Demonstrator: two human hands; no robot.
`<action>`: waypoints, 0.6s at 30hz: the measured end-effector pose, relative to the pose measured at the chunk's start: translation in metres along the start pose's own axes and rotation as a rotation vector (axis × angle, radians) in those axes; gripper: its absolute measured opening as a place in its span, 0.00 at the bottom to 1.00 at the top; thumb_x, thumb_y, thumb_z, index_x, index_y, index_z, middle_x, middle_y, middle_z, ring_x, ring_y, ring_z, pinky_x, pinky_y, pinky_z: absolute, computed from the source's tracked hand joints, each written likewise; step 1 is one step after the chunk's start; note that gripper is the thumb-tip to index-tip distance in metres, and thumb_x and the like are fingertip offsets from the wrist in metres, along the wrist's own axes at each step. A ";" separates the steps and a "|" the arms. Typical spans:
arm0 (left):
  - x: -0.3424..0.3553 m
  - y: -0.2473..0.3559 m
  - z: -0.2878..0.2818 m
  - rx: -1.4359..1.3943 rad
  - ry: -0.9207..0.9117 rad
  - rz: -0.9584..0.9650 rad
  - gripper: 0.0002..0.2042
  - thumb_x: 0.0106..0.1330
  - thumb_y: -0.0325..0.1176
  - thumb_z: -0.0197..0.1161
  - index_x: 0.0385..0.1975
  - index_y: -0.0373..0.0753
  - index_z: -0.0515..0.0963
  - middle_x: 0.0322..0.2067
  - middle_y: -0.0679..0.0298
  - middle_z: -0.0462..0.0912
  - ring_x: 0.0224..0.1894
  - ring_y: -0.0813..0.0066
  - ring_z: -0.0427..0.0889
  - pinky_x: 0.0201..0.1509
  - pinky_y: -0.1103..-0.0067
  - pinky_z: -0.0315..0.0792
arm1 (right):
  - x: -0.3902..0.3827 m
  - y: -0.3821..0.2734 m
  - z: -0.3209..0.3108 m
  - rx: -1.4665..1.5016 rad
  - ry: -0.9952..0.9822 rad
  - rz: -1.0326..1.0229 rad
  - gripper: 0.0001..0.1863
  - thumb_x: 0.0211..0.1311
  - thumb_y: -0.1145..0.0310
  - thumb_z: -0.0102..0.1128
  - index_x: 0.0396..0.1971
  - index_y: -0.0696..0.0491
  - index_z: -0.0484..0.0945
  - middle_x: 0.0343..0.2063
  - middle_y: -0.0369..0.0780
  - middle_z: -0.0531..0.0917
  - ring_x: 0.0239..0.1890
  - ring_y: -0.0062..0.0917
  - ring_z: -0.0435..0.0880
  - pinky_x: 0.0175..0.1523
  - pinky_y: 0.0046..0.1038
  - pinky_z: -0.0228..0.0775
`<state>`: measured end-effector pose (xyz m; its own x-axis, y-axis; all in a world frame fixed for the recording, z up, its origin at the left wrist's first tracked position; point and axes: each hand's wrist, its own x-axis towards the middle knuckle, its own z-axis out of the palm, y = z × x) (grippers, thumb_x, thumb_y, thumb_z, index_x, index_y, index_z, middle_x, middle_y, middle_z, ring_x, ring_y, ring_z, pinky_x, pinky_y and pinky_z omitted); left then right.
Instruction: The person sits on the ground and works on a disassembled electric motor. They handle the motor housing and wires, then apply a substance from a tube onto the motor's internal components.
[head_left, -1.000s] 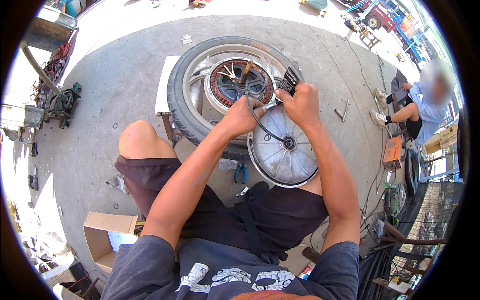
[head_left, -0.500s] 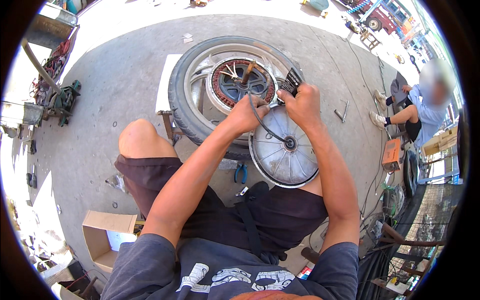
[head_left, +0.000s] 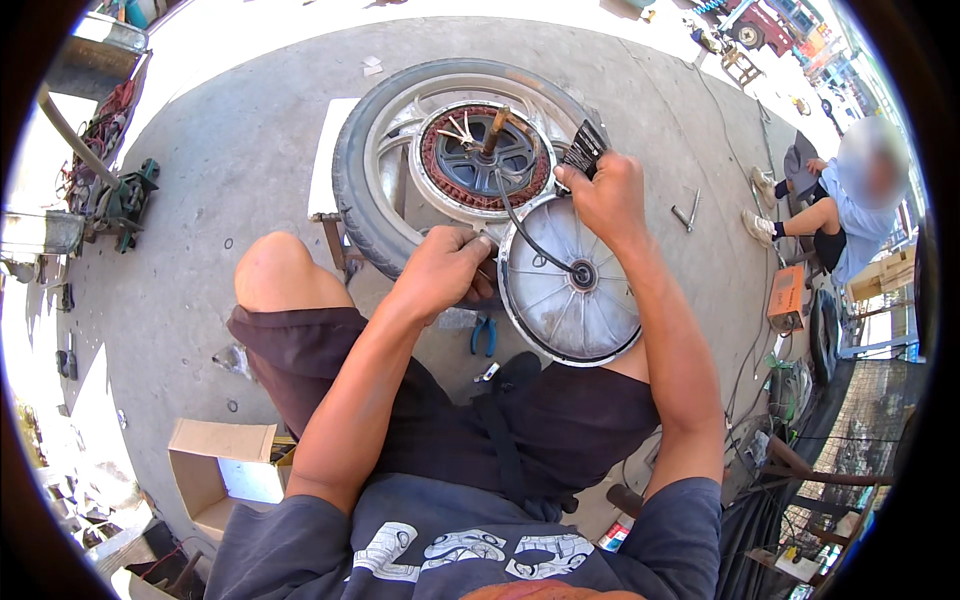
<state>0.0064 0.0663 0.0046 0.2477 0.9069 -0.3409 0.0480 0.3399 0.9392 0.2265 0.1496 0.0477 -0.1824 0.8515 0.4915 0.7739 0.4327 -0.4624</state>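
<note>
A spoked motor wheel with a black tire (head_left: 362, 215) lies flat, with a red-brown ring of windings (head_left: 438, 180) around its hub and an axle (head_left: 494, 132) standing up. Leaning at the wheel's near right side is a round, ribbed metal cover (head_left: 545, 320); a black cable (head_left: 524, 238) runs from its centre toward the hub. My right hand (head_left: 612, 200) grips a black packet with white print (head_left: 585, 148) above the cover. My left hand (head_left: 445, 268) is closed, thumb against fingers, beside the cover's left edge; whatever it may hold is hidden.
Blue-handled pliers (head_left: 483, 336) lie on the floor between my legs. A metal tool (head_left: 687, 214) lies to the right. An opened cardboard box (head_left: 205, 475) stands at my lower left. Another person (head_left: 860, 200) sits at the right near an orange box (head_left: 787, 298).
My left hand has come away from the packet and moved down and left to the cover's left edge. My right hand keeps the packet, shifted slightly upward.
</note>
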 end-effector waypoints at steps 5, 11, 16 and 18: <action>-0.015 -0.014 0.010 -0.207 -0.039 0.067 0.12 0.74 0.29 0.53 0.45 0.26 0.79 0.33 0.57 0.85 0.30 0.73 0.85 0.37 0.77 0.80 | 0.000 0.002 0.002 -0.009 0.008 -0.013 0.12 0.46 0.68 0.74 0.24 0.60 0.82 0.18 0.51 0.81 0.24 0.47 0.83 0.30 0.41 0.71; -0.017 -0.024 0.022 -0.385 0.024 0.093 0.14 0.73 0.26 0.54 0.52 0.22 0.76 0.40 0.54 0.85 0.36 0.69 0.86 0.42 0.75 0.84 | 0.000 0.000 0.001 -0.010 -0.001 -0.001 0.12 0.46 0.68 0.73 0.24 0.60 0.81 0.18 0.51 0.80 0.24 0.47 0.83 0.30 0.41 0.71; -0.017 -0.020 0.028 -0.441 0.052 0.083 0.15 0.74 0.27 0.54 0.53 0.22 0.75 0.40 0.54 0.85 0.37 0.70 0.87 0.40 0.74 0.85 | 0.000 -0.002 -0.001 -0.017 0.006 -0.001 0.12 0.46 0.68 0.74 0.23 0.60 0.81 0.17 0.51 0.80 0.23 0.47 0.83 0.29 0.40 0.71; -0.017 -0.018 0.028 -0.430 0.057 0.081 0.15 0.74 0.27 0.54 0.53 0.22 0.75 0.40 0.54 0.85 0.37 0.70 0.87 0.39 0.75 0.85 | 0.000 -0.002 -0.001 -0.019 0.006 0.006 0.12 0.46 0.68 0.74 0.23 0.60 0.81 0.17 0.51 0.80 0.23 0.47 0.83 0.29 0.40 0.71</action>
<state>0.0285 0.0377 -0.0058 0.1794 0.9432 -0.2796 -0.3794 0.3286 0.8649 0.2256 0.1485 0.0498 -0.1739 0.8524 0.4931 0.7862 0.4216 -0.4517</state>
